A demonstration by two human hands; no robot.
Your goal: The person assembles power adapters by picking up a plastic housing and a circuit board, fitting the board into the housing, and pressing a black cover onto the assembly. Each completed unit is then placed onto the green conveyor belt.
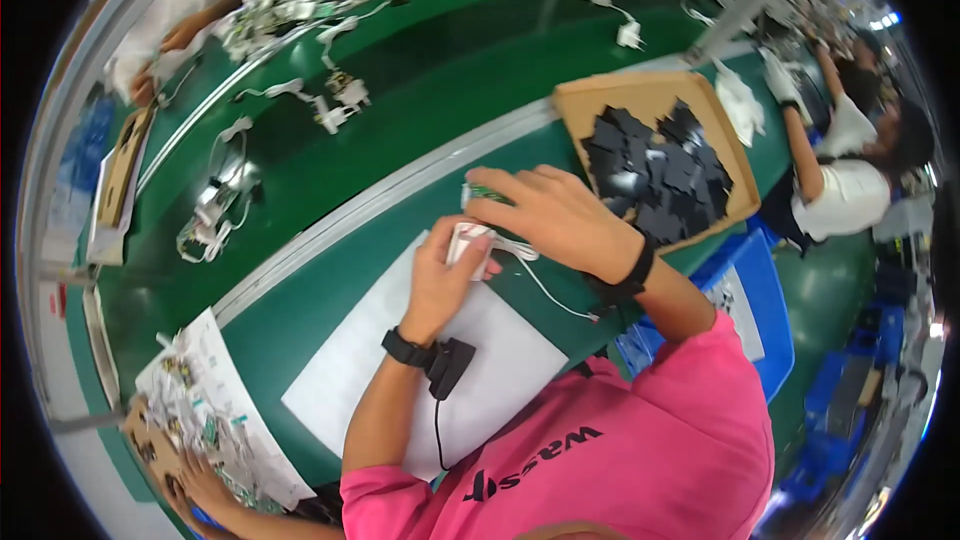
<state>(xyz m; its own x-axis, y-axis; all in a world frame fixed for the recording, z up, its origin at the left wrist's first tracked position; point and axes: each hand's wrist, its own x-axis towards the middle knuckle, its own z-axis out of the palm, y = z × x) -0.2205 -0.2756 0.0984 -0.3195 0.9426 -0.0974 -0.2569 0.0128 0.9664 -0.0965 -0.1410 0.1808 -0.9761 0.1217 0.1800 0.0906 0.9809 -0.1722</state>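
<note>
Over the green bench my left hand [430, 290] is closed around a small white plastic charger housing [466, 242]. A thin white cable [543, 287] trails from beside the housing toward the right. Just above it, my right hand [565, 220] pinches a small green circuit board [483, 193] between thumb and fingers. The board is partly hidden by the fingers, and I cannot tell whether it touches the housing. Below my hands lies a white sheet [370, 370]. Black straps circle both wrists; a black box with a wire hangs at the left one [452, 368].
A cardboard tray [590, 90] of thin black pieces [660, 175] stands at right, above a blue bin [778, 340]. Beyond a metal rail, a green conveyor [440, 60] carries corded chargers [345, 100]. Co-workers' arms [215, 495] reach in at lower left, upper left and right.
</note>
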